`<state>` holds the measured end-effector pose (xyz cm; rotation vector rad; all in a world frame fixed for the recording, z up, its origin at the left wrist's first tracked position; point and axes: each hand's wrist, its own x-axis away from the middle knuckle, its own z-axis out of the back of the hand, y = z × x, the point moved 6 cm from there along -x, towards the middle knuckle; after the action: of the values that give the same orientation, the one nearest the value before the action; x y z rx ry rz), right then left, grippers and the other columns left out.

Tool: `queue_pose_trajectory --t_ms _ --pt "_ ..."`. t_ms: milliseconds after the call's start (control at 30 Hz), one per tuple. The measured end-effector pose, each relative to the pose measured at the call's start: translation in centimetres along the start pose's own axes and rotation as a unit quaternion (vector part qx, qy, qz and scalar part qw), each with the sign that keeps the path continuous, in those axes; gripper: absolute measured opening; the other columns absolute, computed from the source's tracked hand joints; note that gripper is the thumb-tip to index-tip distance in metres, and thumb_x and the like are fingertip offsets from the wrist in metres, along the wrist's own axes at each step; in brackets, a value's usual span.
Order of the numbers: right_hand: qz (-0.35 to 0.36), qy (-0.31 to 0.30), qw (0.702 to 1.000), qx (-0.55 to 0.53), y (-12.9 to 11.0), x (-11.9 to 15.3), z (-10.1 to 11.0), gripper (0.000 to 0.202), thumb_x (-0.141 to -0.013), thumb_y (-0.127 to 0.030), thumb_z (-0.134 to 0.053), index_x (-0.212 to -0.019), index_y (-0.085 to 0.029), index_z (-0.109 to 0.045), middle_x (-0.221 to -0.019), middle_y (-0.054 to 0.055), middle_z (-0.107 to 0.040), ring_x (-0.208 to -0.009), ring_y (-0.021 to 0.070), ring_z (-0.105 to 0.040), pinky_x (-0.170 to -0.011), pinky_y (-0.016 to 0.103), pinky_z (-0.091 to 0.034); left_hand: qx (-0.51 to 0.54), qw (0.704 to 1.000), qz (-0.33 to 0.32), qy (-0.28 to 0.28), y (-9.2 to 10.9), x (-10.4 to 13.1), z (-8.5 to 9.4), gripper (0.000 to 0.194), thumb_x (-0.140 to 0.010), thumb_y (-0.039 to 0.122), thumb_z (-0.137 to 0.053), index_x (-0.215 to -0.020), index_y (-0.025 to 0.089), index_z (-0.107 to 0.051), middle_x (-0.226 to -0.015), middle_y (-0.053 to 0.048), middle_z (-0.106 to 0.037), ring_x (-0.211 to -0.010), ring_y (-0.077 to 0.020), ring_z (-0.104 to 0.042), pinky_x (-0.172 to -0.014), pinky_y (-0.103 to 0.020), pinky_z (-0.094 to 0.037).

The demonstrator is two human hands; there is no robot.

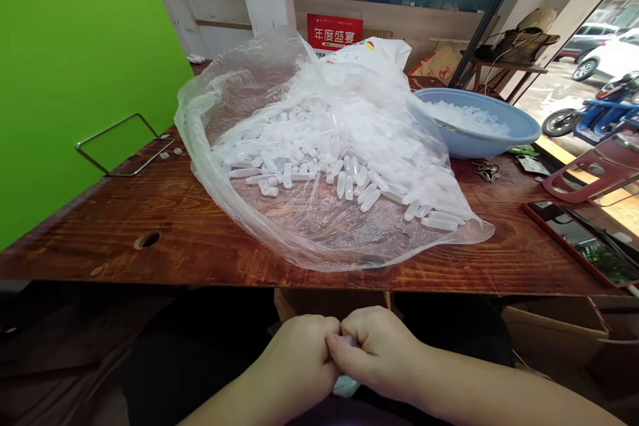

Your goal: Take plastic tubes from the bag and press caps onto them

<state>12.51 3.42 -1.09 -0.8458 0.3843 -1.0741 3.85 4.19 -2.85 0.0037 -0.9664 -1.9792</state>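
Observation:
My left hand and my right hand meet knuckle to knuckle over my lap, below the table's front edge. Both are closed with fingers curled in. Between and beneath them shows a whitish translucent thing, mostly covered by my fingers, its kind unclear. On the table in front, a large clear plastic bag lies spread with its mouth towards me. Many small translucent plastic tubes are heaped inside it, some lying loose near its front edge.
A blue basin with more tubes stands at the right rear. Keys and a red-edged phone-like slab lie on the right. A metal wire frame sits left, by a green panel. The wooden table has a round hole.

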Motion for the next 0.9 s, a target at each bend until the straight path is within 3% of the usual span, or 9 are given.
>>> queue_pose_trajectory --t_ms 200,300,367,467,567,633,700,800,900 --pt "-0.098 -0.051 0.992 -0.059 1.4 -0.4 -1.1 0.043 -0.087 -0.041 -0.037 -0.052 -0.017 -0.044 -0.047 -0.004 -0.04 -0.044 0.0074 -0.036 -0.043 0.019 -0.025 -0.096 0.995 0.015 0.01 -0.5 -0.5 0.0 0.02 -0.077 0.021 -0.04 -0.068 0.018 -0.058 -0.065 -0.005 -0.061 -0.064 -0.0195 -0.056 -0.06 -0.028 -0.04" --pt "-0.084 -0.083 0.993 0.023 0.9 -0.5 -0.2 0.045 -0.089 -0.046 -0.034 -0.058 -0.017 -0.05 -0.053 -0.002 -0.048 -0.048 0.0093 -0.042 -0.046 0.021 -0.026 -0.138 0.99 0.034 -0.016 -0.8 -0.7 0.1 0.02 -0.079 0.017 -0.04 -0.079 0.016 -0.06 -0.073 -0.007 -0.064 -0.072 -0.0228 -0.059 -0.066 -0.032 -0.043" --pt "-0.053 -0.071 0.986 0.143 0.0 -0.5 1.8 0.043 -0.088 -0.05 -0.038 -0.065 -0.017 -0.054 -0.062 0.002 -0.056 -0.055 0.0129 -0.048 -0.05 0.023 -0.026 -0.152 0.987 0.038 -0.034 -0.5 -0.4 0.9 0.017 -0.077 0.021 -0.051 -0.09 0.014 -0.06 -0.086 -0.01 -0.064 -0.081 -0.0255 -0.059 -0.071 -0.035 -0.044" --pt "-0.036 0.011 0.969 0.243 -1.2 -1.1 6.6 0.04 -0.09 -0.048 -0.035 -0.069 -0.018 -0.053 -0.067 0.003 -0.059 -0.062 0.0156 -0.052 -0.053 0.024 -0.028 -0.162 0.985 0.009 -0.056 1.0 0.6 3.2 0.047 -0.062 0.037 -0.072 -0.101 0.014 -0.059 -0.1 -0.013 -0.062 -0.091 -0.0301 -0.057 -0.077 -0.037 -0.045" --pt "-0.064 0.117 0.945 0.3 -1.4 -2.9 11.6 0.035 -0.092 -0.038 -0.033 -0.069 -0.019 -0.05 -0.068 0.003 -0.058 -0.063 0.0161 -0.052 -0.054 0.025 -0.029 -0.163 0.985 -0.047 -0.037 3.8 0.2 6.4 0.031 -0.079 0.046 -0.055 -0.09 0.018 -0.062 -0.088 -0.008 -0.065 -0.08 -0.0262 -0.06 -0.071 -0.035 -0.045" --pt "-0.083 0.156 0.927 0.331 -1.1 -4.9 13.9 0.027 -0.09 -0.034 -0.037 -0.074 -0.018 -0.052 -0.074 0.005 -0.06 -0.068 0.0174 -0.054 -0.055 0.026 -0.03 -0.191 0.979 -0.037 0.066 5.2 -2.1 9.5 0.033 -0.091 0.034 -0.033 -0.087 0.017 -0.062 -0.083 -0.008 -0.065 -0.078 -0.0232 -0.061 -0.071 -0.033 -0.044" --pt "-0.089 0.164 0.919 0.347 -0.7 -7.6 15.3 0.022 -0.089 -0.029 -0.038 -0.081 -0.018 -0.055 -0.085 0.006 -0.062 -0.076 0.0187 -0.055 -0.057 0.026 -0.033 -0.26 0.953 0.0 0.157 6.0 -5.6 11.7 0.031 -0.091 0.019 -0.03 -0.099 0.013 -0.059 -0.096 -0.012 -0.062 -0.092 -0.0241 -0.058 -0.078 -0.033 -0.043" --pt "-0.087 0.142 0.916 0.365 -0.4 -12.2 16.1 0.023 -0.088 -0.022 -0.036 -0.095 -0.017 -0.058 -0.1 0.008 -0.062 -0.087 0.0199 -0.056 -0.062 0.026 -0.037 -0.271 0.947 0.044 0.167 5.6 -11.7 12.7 0.028 -0.086 0.012 -0.041 -0.11 0.009 -0.055 -0.114 -0.018 -0.055 -0.105 -0.0278 -0.053 -0.083 -0.036 -0.043" --pt "-0.071 0.083 0.919 0.379 -0.6 -16.5 15.6 0.026 -0.084 -0.016 -0.042 -0.1 -0.02 -0.061 -0.106 0.006 -0.063 -0.09 0.0188 -0.057 -0.066 0.025 -0.039 -0.273 0.945 0.07 0.164 4.3 -15.0 12.8 0.028 -0.087 0.021 -0.049 -0.113 0.013 -0.053 -0.118 -0.012 -0.054 -0.104 -0.0243 -0.053 -0.084 -0.04 -0.045"
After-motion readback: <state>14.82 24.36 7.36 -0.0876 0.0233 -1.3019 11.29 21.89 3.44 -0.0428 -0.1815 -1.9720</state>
